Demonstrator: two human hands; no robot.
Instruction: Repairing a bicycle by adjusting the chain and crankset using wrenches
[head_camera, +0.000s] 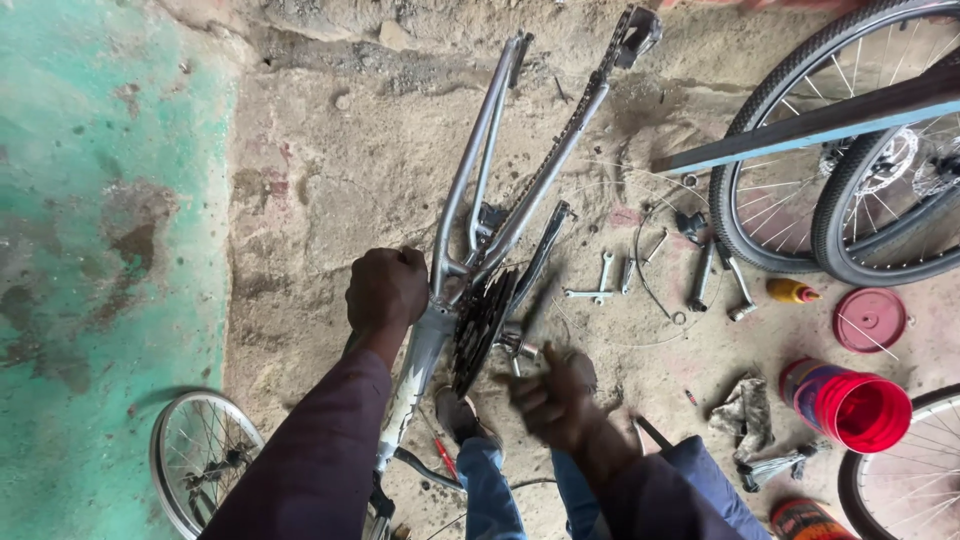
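Several wrenches (scattered) beside chainring

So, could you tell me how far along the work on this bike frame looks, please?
Stripping looks done: the frame lies wheel-less, with loose wheels and wrenches on the floor. In hand: the left hand grips the frame while the blurred right hand is by the chainring. The wheels remain unfitted.

Left hand fisted; right hand blurred, half-open.
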